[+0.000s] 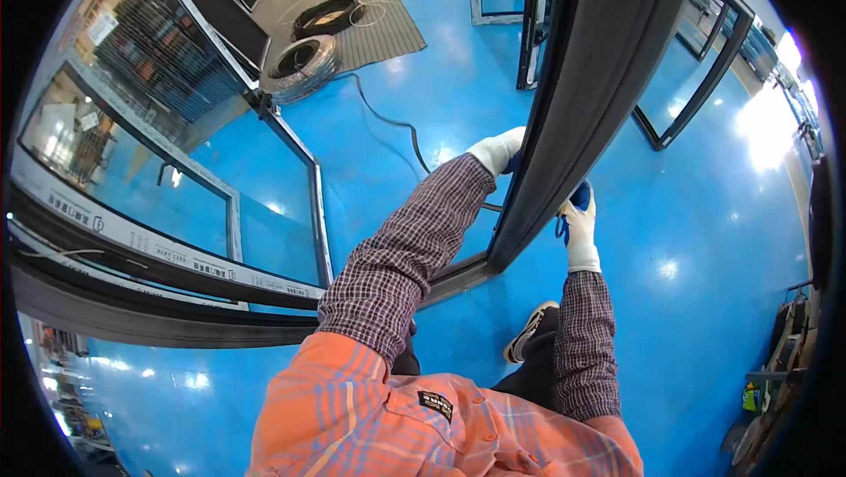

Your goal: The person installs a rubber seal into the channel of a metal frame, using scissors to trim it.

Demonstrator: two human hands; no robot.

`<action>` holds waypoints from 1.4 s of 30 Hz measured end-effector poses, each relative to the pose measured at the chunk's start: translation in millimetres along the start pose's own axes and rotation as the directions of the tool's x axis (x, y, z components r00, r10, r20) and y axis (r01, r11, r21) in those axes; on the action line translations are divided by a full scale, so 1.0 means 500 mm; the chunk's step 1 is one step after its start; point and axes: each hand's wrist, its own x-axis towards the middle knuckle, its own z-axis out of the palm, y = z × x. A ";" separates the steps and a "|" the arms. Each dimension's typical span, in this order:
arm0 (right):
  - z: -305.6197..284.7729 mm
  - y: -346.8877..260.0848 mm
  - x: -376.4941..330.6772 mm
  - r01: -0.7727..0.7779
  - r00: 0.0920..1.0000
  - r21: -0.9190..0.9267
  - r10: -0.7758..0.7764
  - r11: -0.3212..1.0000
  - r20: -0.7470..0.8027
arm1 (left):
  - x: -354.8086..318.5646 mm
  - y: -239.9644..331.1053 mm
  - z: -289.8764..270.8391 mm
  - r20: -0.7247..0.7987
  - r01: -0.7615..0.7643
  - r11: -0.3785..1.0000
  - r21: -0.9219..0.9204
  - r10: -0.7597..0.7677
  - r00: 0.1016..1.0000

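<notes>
A large dark window frame [592, 80] stands upright before me, its thick profile running down to a corner near my feet. My left hand [499, 152], in a white work glove with blue on it, reaches to the profile's left side. Its fingers are hidden behind the profile. On the other side, my right hand [578, 226], in a matching glove, is at the profile's right edge with its fingers bent. Whatever lies between those fingers is too small to make out. A thin black strip [388, 120] trails over the floor and passes behind my left forearm.
Glazed frames with white protective film [167, 252] stand at the left. Black coiled strip [328, 17] and a clear-wrapped coil [300, 67] lie by a ribbed mat [379, 14]. Another dark frame [705, 93] stands at the right. The floor [687, 327] is glossy blue.
</notes>
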 end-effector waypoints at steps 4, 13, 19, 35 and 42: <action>-0.039 -0.059 -0.015 0.102 0.988 0.125 -0.086 0.987 -0.128 | -0.113 0.010 0.013 -0.778 -0.415 0.904 -0.101 0.189 0.599; -0.164 -0.195 -0.075 0.300 0.951 0.280 -0.310 0.912 -0.012 | -0.281 0.173 0.287 0.419 -0.547 -0.224 0.806 0.870 0.260; -0.209 -0.219 -0.137 0.056 0.894 0.429 -0.236 0.902 0.380 | -0.137 0.250 0.306 0.692 -0.346 -0.600 0.721 0.609 0.388; -0.408 -0.214 -0.096 0.335 0.758 0.431 0.031 0.838 -0.651 | -0.207 0.431 0.546 0.451 -0.536 -0.037 0.843 -0.495 0.743; -0.444 -0.230 -0.125 0.433 0.770 0.569 0.042 0.699 -0.637 | -0.355 0.617 0.365 0.129 -0.180 0.174 0.968 0.269 0.954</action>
